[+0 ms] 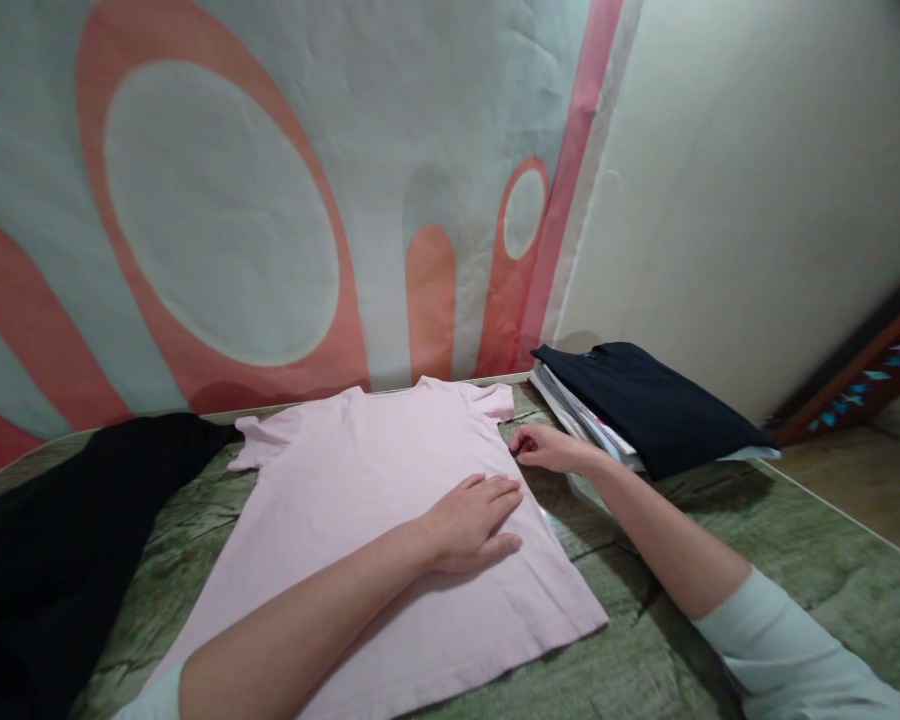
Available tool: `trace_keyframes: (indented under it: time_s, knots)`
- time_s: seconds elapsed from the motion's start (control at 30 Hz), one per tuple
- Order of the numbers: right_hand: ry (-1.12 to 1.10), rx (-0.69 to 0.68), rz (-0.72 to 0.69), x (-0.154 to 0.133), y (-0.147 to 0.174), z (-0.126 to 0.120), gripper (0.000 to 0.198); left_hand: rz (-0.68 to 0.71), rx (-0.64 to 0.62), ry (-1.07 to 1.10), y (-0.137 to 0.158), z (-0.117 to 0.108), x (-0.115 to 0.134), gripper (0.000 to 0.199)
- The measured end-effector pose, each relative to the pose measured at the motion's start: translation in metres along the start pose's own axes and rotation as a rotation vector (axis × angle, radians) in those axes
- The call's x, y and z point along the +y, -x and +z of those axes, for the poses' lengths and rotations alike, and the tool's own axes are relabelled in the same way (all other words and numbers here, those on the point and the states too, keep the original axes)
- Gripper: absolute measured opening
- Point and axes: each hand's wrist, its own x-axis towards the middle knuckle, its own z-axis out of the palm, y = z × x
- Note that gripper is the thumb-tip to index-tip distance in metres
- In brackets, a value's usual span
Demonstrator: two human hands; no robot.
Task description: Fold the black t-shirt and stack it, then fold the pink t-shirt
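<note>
A pink T-shirt [360, 480] lies spread on the table, neck toward the wall and hem toward me. My left hand [476, 525] rests flat across its right half, fingers stretched out and holding nothing. Just below the right sleeve, my right hand [544, 447] is closed, its curled fingertips pinching at the side edge of the shirt. The fabric between those fingers is mostly hidden. My left forearm covers part of the shirt's lower middle.
A stack of folded clothes with a black garment [645, 400] on top sits at the right back. Another black garment [67, 520] lies loose at the left. The table [817, 560] has a wood-pattern surface, and a printed banner [375, 200] covers the wall behind.
</note>
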Motion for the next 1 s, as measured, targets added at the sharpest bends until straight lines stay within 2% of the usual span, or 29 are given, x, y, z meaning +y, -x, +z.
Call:
trace_keyframes:
  time_s: [0.1,0.2,0.33,0.43,0.53,0.63,0.73,0.83,1.0]
  knots:
    - [-0.019,0.018,-0.019,-0.003,0.001,0.0,0.014,-0.043,0.059,-0.009,0.0,0.001,0.0,0.058]
    - [0.06,0.124,-0.027,-0.007,-0.001,0.006,0.013,-0.069,0.071,-0.021,0.0,0.002,0.001,0.058]
    - [0.182,0.24,-0.022,-0.007,-0.005,0.014,0.009,-0.041,0.071,-0.006,-0.002,-0.001,0.001,0.047]
    - [0.135,0.196,-0.017,-0.003,-0.007,0.013,0.005,-0.05,0.087,0.0,-0.002,-0.005,-0.002,0.037]
    - [0.083,0.165,-0.022,-0.001,-0.006,0.01,0.004,-0.135,0.129,-0.049,0.0,-0.002,-0.01,0.045]
    - [0.134,0.303,-0.085,-0.004,-0.004,0.015,0.006,-0.182,0.094,-0.086,0.002,0.004,-0.017,0.053]
    - [0.207,0.414,-0.215,-0.006,-0.005,0.023,0.013,-0.184,0.069,-0.097,0.003,0.008,-0.019,0.053]
    - [0.265,0.385,-0.309,-0.002,-0.008,0.027,0.018,-0.177,0.093,-0.1,0.002,0.005,-0.015,0.05]
    - [0.322,0.387,-0.288,0.008,-0.014,0.025,0.02,-0.184,0.128,-0.061,0.0,-0.006,-0.01,0.029]
